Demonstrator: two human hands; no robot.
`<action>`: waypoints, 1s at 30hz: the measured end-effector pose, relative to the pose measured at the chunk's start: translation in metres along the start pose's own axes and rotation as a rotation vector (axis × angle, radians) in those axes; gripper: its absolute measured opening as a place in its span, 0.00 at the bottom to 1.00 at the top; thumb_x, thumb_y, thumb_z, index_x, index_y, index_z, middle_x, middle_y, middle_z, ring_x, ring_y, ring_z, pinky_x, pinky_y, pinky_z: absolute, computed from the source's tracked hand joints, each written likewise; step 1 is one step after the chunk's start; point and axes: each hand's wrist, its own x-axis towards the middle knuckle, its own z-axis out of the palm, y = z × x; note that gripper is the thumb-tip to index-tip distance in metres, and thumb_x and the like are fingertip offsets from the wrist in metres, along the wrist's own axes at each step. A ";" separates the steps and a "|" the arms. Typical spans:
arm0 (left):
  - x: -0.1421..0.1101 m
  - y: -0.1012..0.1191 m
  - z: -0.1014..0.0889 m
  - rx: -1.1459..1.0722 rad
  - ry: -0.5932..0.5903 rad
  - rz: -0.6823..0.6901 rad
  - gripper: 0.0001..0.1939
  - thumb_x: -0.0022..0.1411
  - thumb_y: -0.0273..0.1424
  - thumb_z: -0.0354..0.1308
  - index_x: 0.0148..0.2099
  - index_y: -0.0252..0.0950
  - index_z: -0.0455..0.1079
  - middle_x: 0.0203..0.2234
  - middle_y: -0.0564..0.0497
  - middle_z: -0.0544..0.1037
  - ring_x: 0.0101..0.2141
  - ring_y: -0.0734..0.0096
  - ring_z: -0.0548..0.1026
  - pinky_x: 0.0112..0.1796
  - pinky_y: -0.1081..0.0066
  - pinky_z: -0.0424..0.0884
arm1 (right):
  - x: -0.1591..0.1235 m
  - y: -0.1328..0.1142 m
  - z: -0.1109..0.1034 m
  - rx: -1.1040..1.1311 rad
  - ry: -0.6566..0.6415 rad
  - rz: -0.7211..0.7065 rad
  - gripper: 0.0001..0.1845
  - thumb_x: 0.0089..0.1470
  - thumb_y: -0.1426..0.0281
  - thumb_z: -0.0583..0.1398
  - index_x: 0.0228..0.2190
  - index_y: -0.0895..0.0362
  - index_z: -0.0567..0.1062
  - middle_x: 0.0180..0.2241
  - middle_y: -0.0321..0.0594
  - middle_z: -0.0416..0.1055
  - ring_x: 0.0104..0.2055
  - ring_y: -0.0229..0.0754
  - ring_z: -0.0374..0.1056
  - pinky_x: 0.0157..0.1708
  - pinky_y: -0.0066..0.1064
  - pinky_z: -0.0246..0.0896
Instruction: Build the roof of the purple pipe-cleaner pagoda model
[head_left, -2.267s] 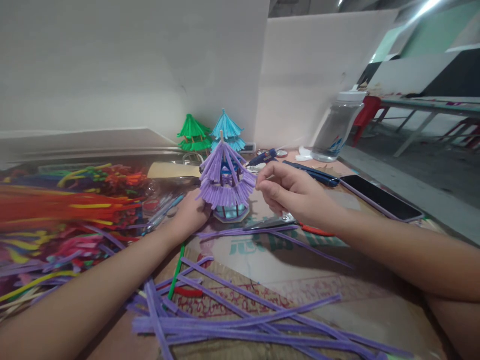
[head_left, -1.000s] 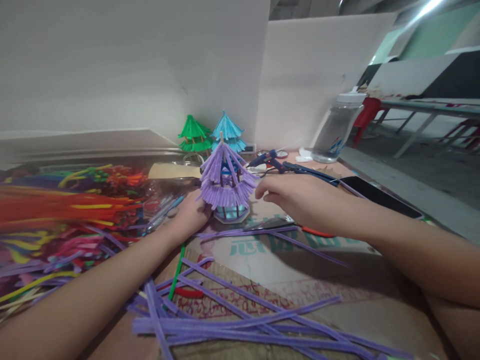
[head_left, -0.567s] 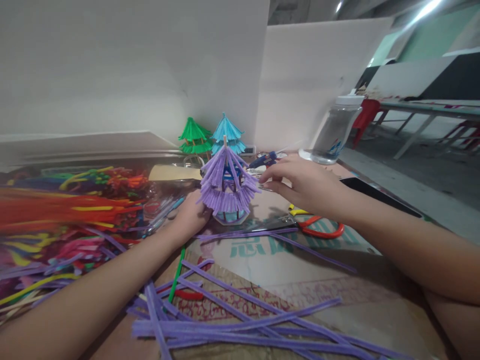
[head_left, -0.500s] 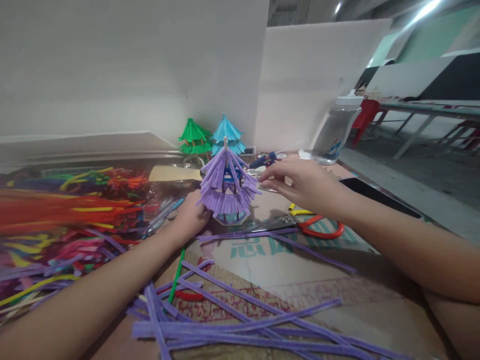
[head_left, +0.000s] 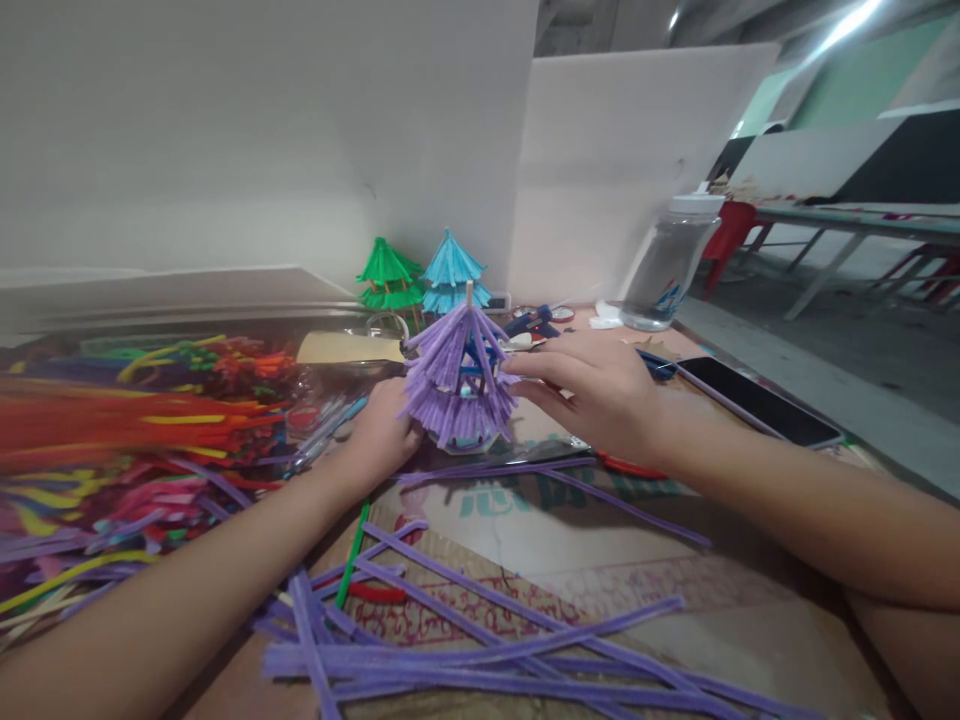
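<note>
A small purple pagoda model (head_left: 459,385) made of pipe cleaners leans to the right on the cardboard-covered table (head_left: 570,560). My left hand (head_left: 381,432) grips its base from the left, fingers hidden behind the fringe. My right hand (head_left: 592,392) lies against the roof's right side with fingers stretched out and touching the purple fringe. Red-handled scissors (head_left: 628,464) lie under my right wrist, mostly hidden.
Green (head_left: 388,273) and blue (head_left: 452,272) pagoda models stand by the wall. Loose purple pipe cleaners (head_left: 480,640) cover the near table; a multicoloured pile (head_left: 112,420) fills the left. A blue glue gun (head_left: 531,322), a plastic jar (head_left: 669,262) and a phone (head_left: 757,400) lie to the right.
My right hand came back from the area behind the model and now rests on its roof. The model has tipped to the right. My left hand stays at the base.
</note>
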 end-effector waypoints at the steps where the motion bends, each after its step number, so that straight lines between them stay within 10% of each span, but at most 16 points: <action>1: 0.000 0.002 -0.002 0.003 -0.007 0.002 0.12 0.60 0.29 0.49 0.39 0.33 0.73 0.39 0.39 0.77 0.47 0.51 0.72 0.49 0.54 0.68 | 0.000 0.000 0.000 -0.015 0.000 -0.029 0.08 0.61 0.72 0.58 0.42 0.60 0.75 0.31 0.41 0.76 0.33 0.38 0.69 0.34 0.31 0.58; 14: 0.000 0.008 -0.004 0.028 -0.066 -0.040 0.09 0.57 0.25 0.49 0.37 0.35 0.70 0.38 0.41 0.76 0.42 0.54 0.72 0.44 0.58 0.68 | 0.004 -0.008 0.001 0.068 -0.126 0.036 0.11 0.63 0.70 0.57 0.31 0.60 0.76 0.28 0.41 0.76 0.32 0.40 0.71 0.34 0.31 0.61; 30: -0.005 0.008 -0.005 0.081 0.013 0.075 0.07 0.55 0.25 0.53 0.36 0.36 0.71 0.38 0.43 0.76 0.46 0.52 0.70 0.48 0.56 0.65 | 0.006 -0.007 -0.013 -0.053 0.015 -0.021 0.12 0.63 0.72 0.56 0.46 0.59 0.75 0.30 0.40 0.76 0.30 0.38 0.68 0.30 0.31 0.56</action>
